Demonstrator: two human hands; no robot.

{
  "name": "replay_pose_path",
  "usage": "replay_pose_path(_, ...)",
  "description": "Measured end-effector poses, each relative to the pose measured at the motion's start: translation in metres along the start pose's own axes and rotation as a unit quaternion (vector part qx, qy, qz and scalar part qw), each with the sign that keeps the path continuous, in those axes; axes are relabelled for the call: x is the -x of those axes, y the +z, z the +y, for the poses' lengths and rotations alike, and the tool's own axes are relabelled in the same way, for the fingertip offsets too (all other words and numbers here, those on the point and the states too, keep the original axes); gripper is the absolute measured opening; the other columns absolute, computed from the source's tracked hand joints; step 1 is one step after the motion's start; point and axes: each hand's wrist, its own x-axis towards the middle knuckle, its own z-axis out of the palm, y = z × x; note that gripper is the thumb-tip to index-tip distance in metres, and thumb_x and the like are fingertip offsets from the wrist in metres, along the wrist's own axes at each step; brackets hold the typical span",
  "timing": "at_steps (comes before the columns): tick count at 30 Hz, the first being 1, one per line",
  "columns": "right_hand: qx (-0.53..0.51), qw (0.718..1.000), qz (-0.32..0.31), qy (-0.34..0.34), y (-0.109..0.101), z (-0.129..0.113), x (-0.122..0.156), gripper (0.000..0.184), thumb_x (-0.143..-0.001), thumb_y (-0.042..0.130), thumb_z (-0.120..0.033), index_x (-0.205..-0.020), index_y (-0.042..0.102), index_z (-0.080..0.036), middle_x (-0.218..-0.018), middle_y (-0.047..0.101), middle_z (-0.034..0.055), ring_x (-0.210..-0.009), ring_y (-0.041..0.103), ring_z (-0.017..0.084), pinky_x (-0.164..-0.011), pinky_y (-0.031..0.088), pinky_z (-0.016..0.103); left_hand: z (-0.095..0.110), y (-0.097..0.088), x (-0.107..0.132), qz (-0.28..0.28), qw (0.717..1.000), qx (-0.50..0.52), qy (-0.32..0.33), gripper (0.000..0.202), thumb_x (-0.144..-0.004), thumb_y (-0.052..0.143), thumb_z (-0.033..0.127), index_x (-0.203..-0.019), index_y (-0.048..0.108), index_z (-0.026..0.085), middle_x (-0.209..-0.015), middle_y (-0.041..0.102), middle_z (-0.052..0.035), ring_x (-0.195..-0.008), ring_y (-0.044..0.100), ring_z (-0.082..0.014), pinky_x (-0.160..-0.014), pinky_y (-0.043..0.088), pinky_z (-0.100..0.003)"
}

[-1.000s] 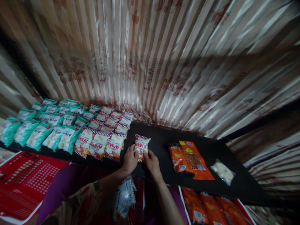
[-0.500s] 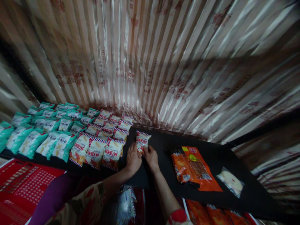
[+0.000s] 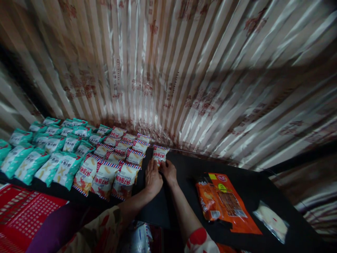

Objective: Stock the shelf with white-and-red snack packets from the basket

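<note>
A small white snack packet (image 3: pixel 159 154) with red print and a striped edge lies on the black table (image 3: pixel 184 175), close to the curtain. My left hand (image 3: pixel 152 177) lies flat beside it with fingers stretched, fingertips touching its lower left edge. My right hand (image 3: pixel 167 170) pinches the packet's lower right edge. To the left stand rows of the same red and white packets (image 3: pixel 116 168).
Teal snack packets (image 3: pixel 47 154) fill the table's left part. Orange packets (image 3: pixel 223 202) and a clear pouch (image 3: pixel 271 221) lie at the right. A red basket (image 3: pixel 23 214) sits at lower left. A striped curtain (image 3: pixel 171 70) hangs behind the table.
Both hands have pushed the single red and white packet away from me, from the table's near part up toward the curtain, level with the back rows.
</note>
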Motion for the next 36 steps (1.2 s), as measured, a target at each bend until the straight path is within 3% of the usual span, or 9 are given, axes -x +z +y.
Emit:
replay_pose_path(16, 0.009, 1.0, 0.016, -0.017, 0.012, -0.006, -0.04, 0.037, -0.083, 0.047, -0.037, -0.103, 0.066, -0.012, -0.089, 0.071, 0.0108, -0.08, 0.065, 0.02, -0.072, 0.046, 0.027, 0.002, -0.003, -0.04, -0.037, 0.999, 0.008, -0.028, 0.061, -0.074, 0.044, 0.005, -0.134, 0.038, 0.001, -0.145, 0.033, -0.0174, -0.136, 0.026, -0.0269, -0.114, 0.023, -0.037)
replay_pose_path(36, 0.068, 0.998, -0.011, -0.001, 0.022, -0.021, -0.053, 0.035, -0.087, 0.04, -0.037, -0.105, 0.065, -0.019, -0.093, 0.071, 0.0093, -0.086, 0.065, 0.021, -0.073, 0.045, 0.029, -0.001, -0.009, -0.048, -0.034, 0.999, 0.003, -0.039, 0.06, -0.072, 0.046, 0.006, -0.131, 0.041, 0.003, -0.146, 0.032, -0.0178, -0.137, 0.025, -0.0272, -0.114, 0.022, -0.038)
